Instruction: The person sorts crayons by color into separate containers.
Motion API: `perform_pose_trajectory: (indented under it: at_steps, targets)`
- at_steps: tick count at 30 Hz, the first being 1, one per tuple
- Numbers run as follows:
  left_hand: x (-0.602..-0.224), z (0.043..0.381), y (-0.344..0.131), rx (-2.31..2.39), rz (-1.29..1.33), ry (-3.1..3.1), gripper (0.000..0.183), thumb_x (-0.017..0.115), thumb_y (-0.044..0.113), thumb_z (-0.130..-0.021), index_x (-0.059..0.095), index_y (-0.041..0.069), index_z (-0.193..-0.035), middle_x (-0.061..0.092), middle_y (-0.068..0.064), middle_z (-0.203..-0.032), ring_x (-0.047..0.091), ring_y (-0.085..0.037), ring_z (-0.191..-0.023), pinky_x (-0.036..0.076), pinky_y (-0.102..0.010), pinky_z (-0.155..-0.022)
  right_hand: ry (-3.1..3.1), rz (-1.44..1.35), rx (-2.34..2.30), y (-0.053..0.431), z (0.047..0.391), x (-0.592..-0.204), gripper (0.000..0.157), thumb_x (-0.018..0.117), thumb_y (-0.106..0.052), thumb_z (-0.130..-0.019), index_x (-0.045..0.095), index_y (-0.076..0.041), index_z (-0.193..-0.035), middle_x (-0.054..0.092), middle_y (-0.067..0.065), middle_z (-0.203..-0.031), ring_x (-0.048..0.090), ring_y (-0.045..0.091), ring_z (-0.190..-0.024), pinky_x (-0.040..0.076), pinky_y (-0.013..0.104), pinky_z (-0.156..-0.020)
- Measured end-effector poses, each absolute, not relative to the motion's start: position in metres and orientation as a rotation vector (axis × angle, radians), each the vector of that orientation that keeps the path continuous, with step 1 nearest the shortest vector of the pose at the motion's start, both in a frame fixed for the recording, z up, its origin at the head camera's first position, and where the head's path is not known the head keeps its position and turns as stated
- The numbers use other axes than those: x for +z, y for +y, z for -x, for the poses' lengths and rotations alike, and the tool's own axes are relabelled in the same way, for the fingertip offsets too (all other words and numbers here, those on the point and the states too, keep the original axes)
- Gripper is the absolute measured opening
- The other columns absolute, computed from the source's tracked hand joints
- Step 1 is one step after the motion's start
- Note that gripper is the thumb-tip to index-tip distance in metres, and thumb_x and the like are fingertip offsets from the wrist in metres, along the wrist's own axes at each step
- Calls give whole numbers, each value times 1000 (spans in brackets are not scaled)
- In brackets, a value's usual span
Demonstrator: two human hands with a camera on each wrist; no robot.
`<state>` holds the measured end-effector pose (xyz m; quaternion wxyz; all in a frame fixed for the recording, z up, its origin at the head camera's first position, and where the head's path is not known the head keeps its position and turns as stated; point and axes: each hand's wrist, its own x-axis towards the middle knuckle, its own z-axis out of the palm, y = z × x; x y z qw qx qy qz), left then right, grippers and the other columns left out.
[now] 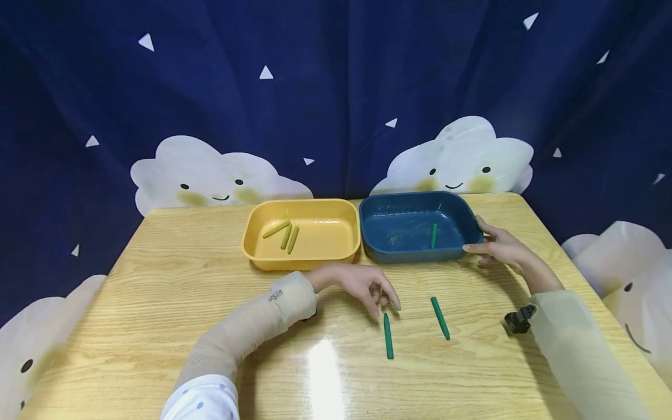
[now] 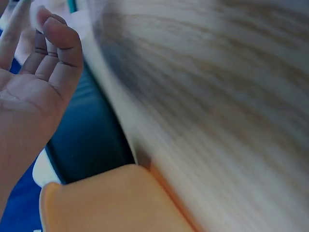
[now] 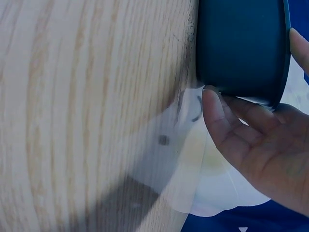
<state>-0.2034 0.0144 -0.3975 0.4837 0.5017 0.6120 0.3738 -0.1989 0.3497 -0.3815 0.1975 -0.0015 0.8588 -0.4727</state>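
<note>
My left hand (image 1: 363, 286) hovers over the table with its fingers loosely bent and nothing held. Its fingertips hang just beyond the far end of a green crayon (image 1: 388, 336) on the tabletop. A second green crayon (image 1: 440, 318) lies to the right of it. At the right end of a dark blue bin (image 1: 415, 255), my right hand (image 1: 499, 245) grips the bin's end. The right wrist view shows fingers (image 3: 217, 113) at the lower corner of the bin's wall and another fingertip at the rim. One green crayon (image 1: 433, 235) is inside the blue bin.
A yellow bin (image 1: 299, 264) stands close beside the blue one, holding several yellow crayons (image 1: 285, 237). Both bins sit near the back edge of the wooden table (image 1: 157, 326). Behind the table hangs a dark blue curtain (image 1: 325, 116) with clouds on it.
</note>
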Motion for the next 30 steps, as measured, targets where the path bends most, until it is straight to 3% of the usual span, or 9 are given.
perform_pose_trajectory:
  at_steps: [11,15,20,26,30]
  targets:
    - [-408,197,28,685,-1316,1606,33,71,-6,-74,66,-4,-107,56,-3,-70,39,-5,-54,37,-18,-53,2428,21,-1293,349,196,-378,97,63,-27,-86,-13,-7,-142,-6,35,-142,54,31,-97,51,37,-70]
    - [-407,194,30,600,-1360,1697,30,74,-4,-72,69,0,-101,60,-7,-72,40,-4,-57,37,-16,-55,2427,24,-1296,348,196,-378,97,63,-27,-87,-13,-7,-142,-5,36,-142,56,30,-92,51,37,-68]
    - [-407,191,32,508,-1397,1772,20,75,-2,-71,72,5,-89,54,3,-63,37,-4,-55,35,-15,-54,2419,29,-1308,349,195,-379,96,63,-26,-87,-14,-7,-142,-8,35,-143,56,31,-89,51,37,-67]
    - [-408,191,33,459,-1368,1808,13,75,-2,-70,71,7,-78,54,6,-61,38,-4,-55,35,-15,-54,2420,40,-1319,348,195,-380,96,62,-26,-87,-14,-6,-142,-7,34,-143,39,41,-116,51,38,-70]
    - [-404,192,31,500,-1334,1786,12,74,-3,-71,71,5,-79,57,5,-64,44,-3,-57,40,-16,-56,2415,43,-1326,348,195,-380,96,62,-26,-88,-15,-6,-142,-5,35,-143,33,45,-121,51,38,-70]
